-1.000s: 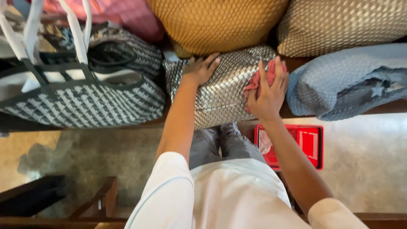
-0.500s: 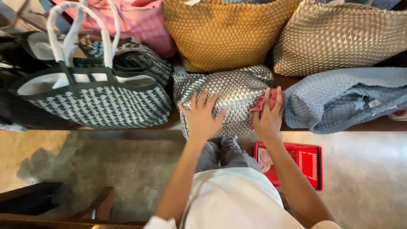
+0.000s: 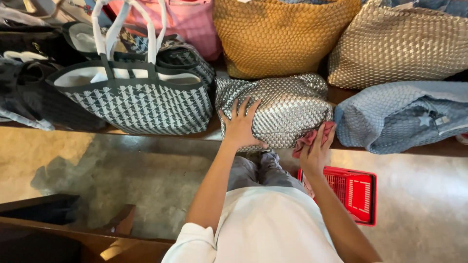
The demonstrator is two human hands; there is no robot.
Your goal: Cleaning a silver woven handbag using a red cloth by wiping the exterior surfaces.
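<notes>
I am seeing silver woven bag point(image 3: 282, 109) sitting at front edge of wooden surface point(image 3: 414, 148), between black-and-white patterned tote point(image 3: 141, 104) and pale blue woven bag point(image 3: 399, 117), mustard woven bag point(image 3: 280, 34) behind. Left hand point(image 3: 240, 127) pressing flat on bag's front, fingers spread, grip released. Right hand point(image 3: 316, 151) pinching pink cloth point(image 3: 312, 137) against bag's lower right corner; I am guessing cloth, view poor. Bag looking soft, light, slumping, glossy weave likely slick; I am judging best hold cupping both sides low. Red basket point(image 3: 353, 192) on floor below.
</notes>
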